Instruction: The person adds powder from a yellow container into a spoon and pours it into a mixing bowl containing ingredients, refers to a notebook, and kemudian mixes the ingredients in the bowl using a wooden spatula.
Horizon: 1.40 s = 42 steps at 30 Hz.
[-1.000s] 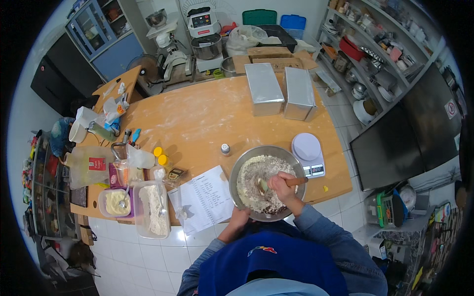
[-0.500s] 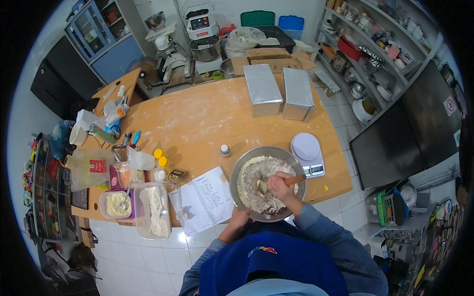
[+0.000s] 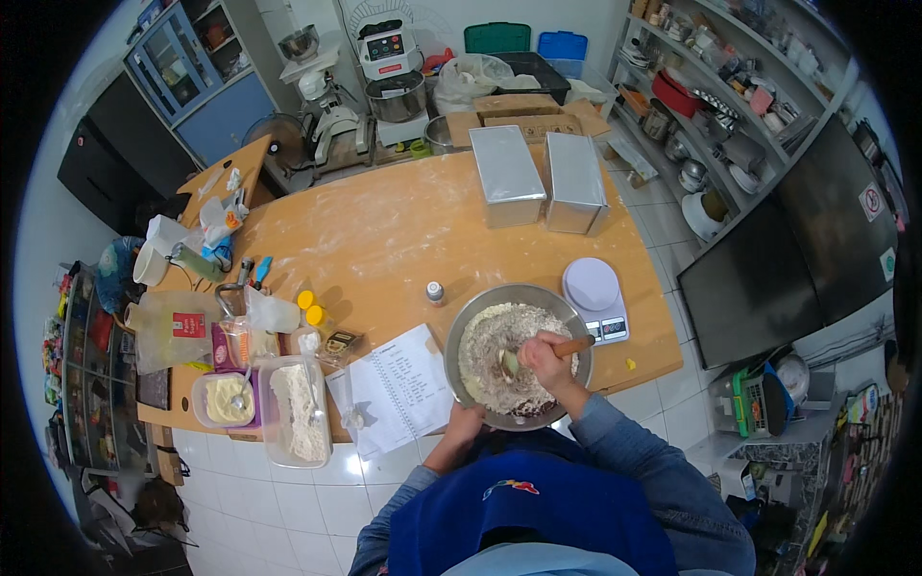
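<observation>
A large steel bowl point(image 3: 464, 324) at the table's front edge holds a pale, crumbly flour mixture point(image 3: 499, 350) with dark bits near the bottom. My right hand point(image 3: 547, 357) is closed on a spatula with a wooden handle point(image 3: 576, 346) and a pale head, down in the mixture. My left hand point(image 3: 466, 419) grips the bowl's lower left rim. Right of the bowl sits a lilac-white scale point(image 3: 591, 286). An open notebook point(image 3: 396, 384) lies to the left, and a small bottle point(image 3: 435, 293) stands behind the bowl.
Floury wooden table point(image 3: 355, 230) bears two metal tins point(image 3: 507, 176), a flour tub point(image 3: 298, 413), a creamy-spread container point(image 3: 226, 398), jugs, bags, yellow-lidded jars point(image 3: 313, 307). Mixers point(image 3: 394, 91) stand behind; shelves point(image 3: 715, 134) and a dark fridge point(image 3: 744, 288) are at right.
My right hand and the spatula have shifted slightly within the bowl, stirring the mixture. My left hand stays on the rim. The view has moved very slightly.
</observation>
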Motion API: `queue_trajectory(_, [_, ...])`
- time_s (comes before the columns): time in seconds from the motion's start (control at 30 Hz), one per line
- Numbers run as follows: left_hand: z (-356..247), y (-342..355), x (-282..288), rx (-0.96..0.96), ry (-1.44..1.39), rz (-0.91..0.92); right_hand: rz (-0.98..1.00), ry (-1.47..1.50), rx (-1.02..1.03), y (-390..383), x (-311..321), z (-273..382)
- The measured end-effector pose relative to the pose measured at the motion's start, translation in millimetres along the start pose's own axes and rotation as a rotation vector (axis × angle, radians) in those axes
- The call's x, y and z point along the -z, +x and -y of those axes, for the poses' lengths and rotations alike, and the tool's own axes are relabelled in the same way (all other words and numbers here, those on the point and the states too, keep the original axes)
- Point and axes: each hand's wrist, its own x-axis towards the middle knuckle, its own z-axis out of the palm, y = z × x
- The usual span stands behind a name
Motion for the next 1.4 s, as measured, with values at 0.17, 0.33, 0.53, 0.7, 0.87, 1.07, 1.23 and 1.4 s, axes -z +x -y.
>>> queue_trajectory(0.17, [-4, -5, -1, -0.001, -0.010, -0.008, 0.018, -0.123, -0.134, -5, 28, 22])
queue_trajectory(0.33, [-3, -5, -4, -0.021, -0.011, 0.012, -0.125, -0.132, -0.018, 17, 23, 21])
queue_trajectory(0.53, [2, 0, 2, 0.019, 0.006, 0.017, 0.109, -0.090, -0.016, -7, -8, 8])
queue_trajectory(0.7, [4, 0, 1, -0.009, -0.025, -0.013, 0.042, -0.189, -0.121, 1, 30, 26])
queue_trajectory(0.87, [0, -1, -2, 0.007, -0.021, 0.006, -0.142, -0.290, 0.152, 19, 20, 16])
queue_trajectory(1.07, [0, -2, 0, 0.033, 0.013, -0.006, 0.143, -0.227, 0.027, -13, -1, 4])
queue_trajectory(1.23, [0, -2, 1, 0.027, 0.046, -0.014, -0.002, -0.035, -0.087, 3, 32, 29])
queue_trajectory(1.4, [4, 3, 3, 0.000, 0.052, 0.013, -0.126, -0.458, 0.273, 20, 4, 15])
